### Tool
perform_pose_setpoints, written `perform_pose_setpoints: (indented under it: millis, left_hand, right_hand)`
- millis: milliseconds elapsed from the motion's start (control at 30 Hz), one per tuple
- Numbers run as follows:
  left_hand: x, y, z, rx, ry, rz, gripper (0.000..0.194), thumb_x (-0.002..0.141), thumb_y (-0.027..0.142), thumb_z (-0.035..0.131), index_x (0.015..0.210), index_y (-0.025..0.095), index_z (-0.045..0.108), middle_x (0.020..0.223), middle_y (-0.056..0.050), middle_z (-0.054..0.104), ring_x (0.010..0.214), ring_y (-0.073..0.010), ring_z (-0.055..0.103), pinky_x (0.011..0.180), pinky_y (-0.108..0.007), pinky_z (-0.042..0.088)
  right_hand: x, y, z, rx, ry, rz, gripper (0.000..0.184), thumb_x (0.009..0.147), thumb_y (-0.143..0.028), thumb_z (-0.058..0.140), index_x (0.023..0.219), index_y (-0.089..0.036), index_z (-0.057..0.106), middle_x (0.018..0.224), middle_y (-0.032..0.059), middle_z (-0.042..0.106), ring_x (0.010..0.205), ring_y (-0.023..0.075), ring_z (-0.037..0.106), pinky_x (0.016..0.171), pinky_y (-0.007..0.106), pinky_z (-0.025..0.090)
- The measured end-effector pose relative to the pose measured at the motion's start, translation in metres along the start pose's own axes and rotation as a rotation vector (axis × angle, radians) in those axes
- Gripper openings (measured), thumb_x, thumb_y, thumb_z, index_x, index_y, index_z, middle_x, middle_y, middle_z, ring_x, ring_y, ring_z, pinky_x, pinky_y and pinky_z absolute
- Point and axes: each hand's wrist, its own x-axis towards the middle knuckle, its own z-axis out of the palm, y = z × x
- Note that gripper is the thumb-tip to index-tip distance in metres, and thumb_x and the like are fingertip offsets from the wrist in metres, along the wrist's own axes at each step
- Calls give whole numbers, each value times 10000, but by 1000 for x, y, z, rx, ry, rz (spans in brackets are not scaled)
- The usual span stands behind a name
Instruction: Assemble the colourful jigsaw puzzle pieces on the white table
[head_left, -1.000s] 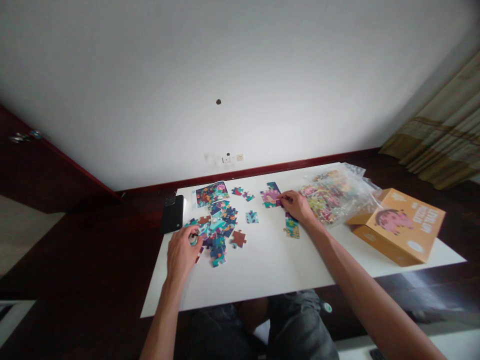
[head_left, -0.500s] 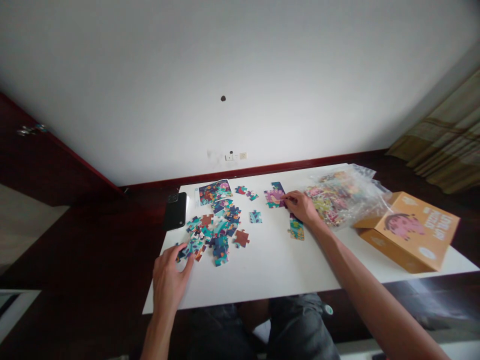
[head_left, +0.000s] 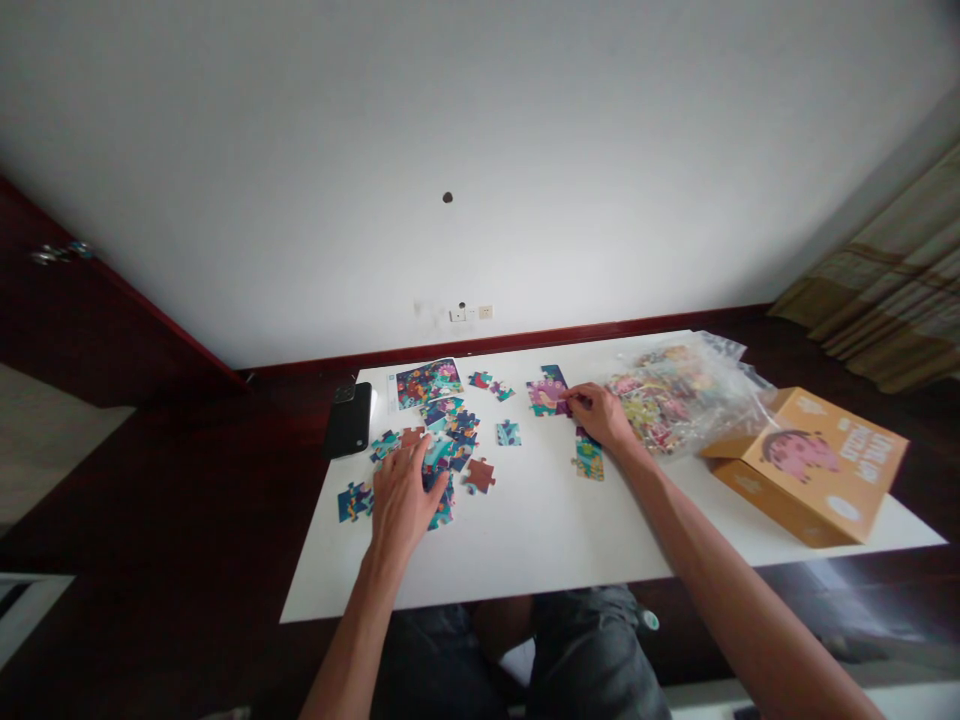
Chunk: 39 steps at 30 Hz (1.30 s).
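Observation:
My left hand [head_left: 401, 500] lies flat with fingers spread on a pile of loose puzzle pieces [head_left: 446, 440] on the white table [head_left: 540, 540]. A small group of joined pieces [head_left: 354, 500] sits just left of that hand. My right hand [head_left: 600, 413] is curled with its fingertips pinched at the right edge of a joined pink and teal puzzle cluster [head_left: 546, 392] near the table's far side. Below that hand lies another joined strip of pieces [head_left: 589, 458].
A black phone [head_left: 349, 420] lies at the table's far left corner beside a printed picture sheet [head_left: 424, 383]. A clear plastic bag of puzzle pieces [head_left: 679, 395] and an orange puzzle box [head_left: 814, 462] sit at the right. My knees show under the near edge.
My left hand slid down-left with a few pieces, left them near the table's left edge, then moved back right onto the pile. My right hand stayed at the pink cluster.

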Motion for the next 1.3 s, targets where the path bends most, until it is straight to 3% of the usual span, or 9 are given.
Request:
perform_pose_setpoints:
  millis: [167, 367, 533, 733, 900, 1000, 1100, 1200, 1300]
  left_hand:
    - [-7, 12, 0, -73, -46, 57, 523, 944, 332, 648, 1451, 239, 562, 1314, -117, 689, 1213, -338, 606, 1056, -529, 483]
    - [-50, 40, 8, -252, -69, 221, 657, 927, 264, 661, 1549, 282, 449, 1474, -106, 597, 1364, -319, 547, 1140, -536, 465]
    - [-68, 46, 2, -334, -97, 256, 542, 962, 252, 616, 1492, 304, 515, 1414, -93, 628, 1332, -297, 580, 1121, -525, 509]
    - [-34, 18, -12, -274, -51, 183, 419, 986, 270, 581, 1405, 283, 593, 1364, -88, 658, 1300, -286, 592, 1134, -515, 492]
    - [7, -4, -2, -179, -44, 175, 413, 1012, 348, 572, 1410, 243, 605, 1431, -99, 634, 1377, -296, 541, 1199, -519, 422]
    - [14, 2, 9, -136, -91, 227, 409, 998, 371, 609, 1389, 253, 641, 1477, -84, 610, 1426, -323, 490, 1229, -558, 372]
    - [7, 16, 13, -137, -149, 295, 380, 992, 369, 627, 1359, 282, 672, 1481, -66, 605, 1389, -313, 512, 1202, -558, 400]
    - [0, 23, 10, -182, -147, 335, 333, 1006, 358, 608, 1323, 300, 694, 1437, -57, 627, 1333, -279, 547, 1164, -510, 439]
    - [12, 17, 3, -199, -144, 335, 294, 1023, 361, 574, 1264, 282, 722, 1328, -60, 674, 1237, -260, 592, 1115, -469, 466]
  right_hand:
    - [0, 2, 0, -1, 0, 2, 251, 863, -202, 569, 963, -192, 799, 996, 64, 763, 861, 194, 681, 799, 274, 485]
    - [1, 4, 1, 11, -5, 2, 261, 864, -226, 573, 984, -195, 803, 998, 65, 758, 849, 199, 686, 800, 288, 494]
    - [0, 4, 1, 6, 4, 10, 261, 862, -249, 578, 986, -196, 802, 999, 74, 761, 845, 207, 685, 796, 297, 501]
    - [0, 4, 1, 13, -2, -2, 267, 863, -252, 570, 989, -197, 799, 1013, 76, 759, 865, 211, 689, 816, 302, 505]
    - [0, 3, 1, 1, 3, -3, 267, 863, -234, 563, 979, -198, 801, 1008, 76, 762, 870, 210, 685, 823, 300, 507]
    - [0, 2, 0, 1, 0, 3, 264, 860, -228, 564, 975, -199, 800, 1005, 72, 760, 880, 209, 684, 830, 298, 503]
    - [0, 1, 0, 14, 3, -2, 252, 861, -224, 565, 960, -193, 795, 998, 72, 759, 880, 207, 686, 827, 296, 500]
    - [0, -1, 0, 13, 7, -4, 244, 861, -216, 565, 945, -190, 793, 987, 73, 760, 865, 204, 682, 813, 293, 500]
    - [0, -1, 0, 11, 9, -2, 248, 856, -205, 565, 946, -194, 796, 989, 69, 762, 862, 201, 680, 821, 292, 500]
